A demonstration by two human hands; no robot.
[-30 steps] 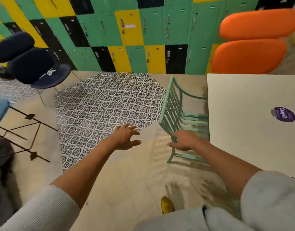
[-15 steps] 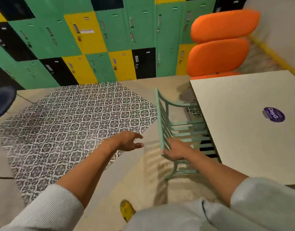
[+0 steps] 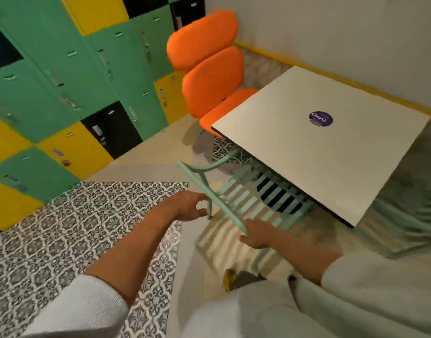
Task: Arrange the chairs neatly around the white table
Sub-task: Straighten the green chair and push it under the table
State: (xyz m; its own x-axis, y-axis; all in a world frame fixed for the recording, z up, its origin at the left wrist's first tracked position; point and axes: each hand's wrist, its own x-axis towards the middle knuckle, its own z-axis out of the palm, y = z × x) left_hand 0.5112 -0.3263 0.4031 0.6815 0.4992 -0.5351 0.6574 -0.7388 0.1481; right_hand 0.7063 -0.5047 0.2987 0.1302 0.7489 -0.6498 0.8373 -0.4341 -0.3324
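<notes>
Green, yellow and black lockers [image 3: 63,98] back the white tabletop [image 3: 319,152]. Right hand [image 3: 256,236] grips the mint chair [image 3: 236,198] backrest, its seat tucked under the tabletop; left hand [image 3: 189,207] hovers alongside, fingers spread.

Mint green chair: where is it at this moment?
In the head view the mint green chair sits centre frame, its seat tucked under the white table, the right hand at its backrest and the orange chair beyond.

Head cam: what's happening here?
A person is tucking a mint green slatted chair under the white table. The right hand grips the near end of its backrest; the left hand is open beside it. The seat is already mostly under. An orange chair sits at the far side.
</notes>
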